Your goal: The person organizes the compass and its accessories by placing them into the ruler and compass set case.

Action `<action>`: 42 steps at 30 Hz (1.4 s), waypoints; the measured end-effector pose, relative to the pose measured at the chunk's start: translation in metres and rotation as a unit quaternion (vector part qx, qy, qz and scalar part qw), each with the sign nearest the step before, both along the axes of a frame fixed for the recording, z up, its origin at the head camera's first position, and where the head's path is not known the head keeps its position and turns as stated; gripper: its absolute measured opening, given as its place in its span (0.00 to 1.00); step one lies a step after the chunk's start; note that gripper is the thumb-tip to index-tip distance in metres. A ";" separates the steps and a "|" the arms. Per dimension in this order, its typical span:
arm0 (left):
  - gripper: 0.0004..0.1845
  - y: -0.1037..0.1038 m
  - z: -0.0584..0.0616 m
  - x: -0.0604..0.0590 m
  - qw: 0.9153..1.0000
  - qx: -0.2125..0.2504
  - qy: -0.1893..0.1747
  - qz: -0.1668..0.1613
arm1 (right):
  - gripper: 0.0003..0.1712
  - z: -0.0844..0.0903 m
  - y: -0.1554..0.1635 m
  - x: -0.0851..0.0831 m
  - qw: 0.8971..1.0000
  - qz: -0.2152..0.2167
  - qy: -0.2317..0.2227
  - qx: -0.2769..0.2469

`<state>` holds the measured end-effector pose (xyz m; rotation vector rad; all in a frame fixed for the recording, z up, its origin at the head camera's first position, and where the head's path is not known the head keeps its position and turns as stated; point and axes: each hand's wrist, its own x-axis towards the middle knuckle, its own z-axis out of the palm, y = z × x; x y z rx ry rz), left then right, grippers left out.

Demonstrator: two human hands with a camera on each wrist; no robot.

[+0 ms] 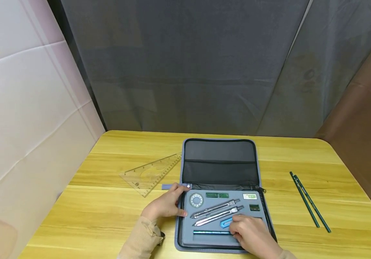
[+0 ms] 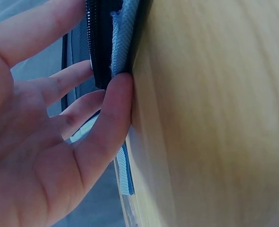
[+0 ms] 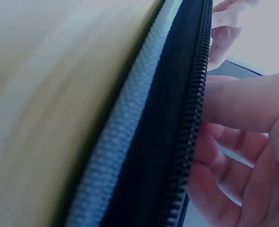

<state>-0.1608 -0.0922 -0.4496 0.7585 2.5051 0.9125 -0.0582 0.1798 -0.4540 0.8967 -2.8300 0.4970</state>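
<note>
An unzipped grey-blue drawing-set case (image 1: 194,241) lies flat on the table, its lid folded back. My left hand (image 1: 164,205) rests on its left edge, thumb and fingers spread over the rim; the left wrist view shows a fingertip against the fabric border (image 2: 125,40). My right hand (image 1: 251,232) pinches the right end of a dark green pencil (image 1: 209,232) lying along the front slot, its fingertips partly hidden behind the zipper (image 3: 191,113) in the right wrist view. Beside those fingers sits a blue piece (image 1: 225,223), partly covered. Two metal compasses (image 1: 216,208) lie further back in the insert.
A clear set square (image 1: 153,173) lies left of the case, near its lid (image 1: 219,172). Two dark green pencils (image 1: 311,203) lie on the table at right. The insert also holds a round dial-like piece (image 1: 196,200), a small sharpener (image 1: 254,207) and an eraser (image 1: 249,196).
</note>
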 end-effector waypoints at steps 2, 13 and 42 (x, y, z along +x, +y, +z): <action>0.37 0.000 0.000 0.000 1.000 -0.001 0.001 0.000 | 0.23 -0.001 0.000 0.000 1.000 0.002 -0.008 -0.004; 0.36 0.000 -0.001 0.000 1.000 -0.001 -0.004 0.002 | 0.26 -0.001 -0.003 0.002 1.000 -0.012 -0.010 0.001; 0.37 0.000 0.000 0.001 1.000 -0.001 -0.006 0.005 | 0.20 0.003 -0.009 0.004 0.998 -0.033 -0.030 0.037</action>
